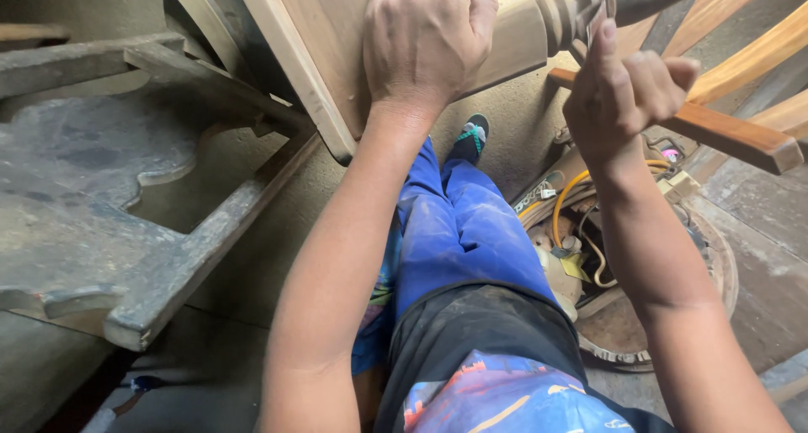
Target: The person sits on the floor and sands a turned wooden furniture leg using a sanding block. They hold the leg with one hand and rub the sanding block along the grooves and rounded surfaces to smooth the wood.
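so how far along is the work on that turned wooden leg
Done: the wooden leg already has turned rings and is joined to the panel. In hand: the left hand steadies it while the right hand holds a thin tool against the rings. Left: the wood looks bare, unfinished.

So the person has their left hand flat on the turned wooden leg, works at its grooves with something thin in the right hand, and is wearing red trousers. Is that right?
Not quite: the trousers are blue, not red, as the head view shows. The rest holds: the left hand rests on the turned wooden leg, and the right hand holds something thin against its grooves.
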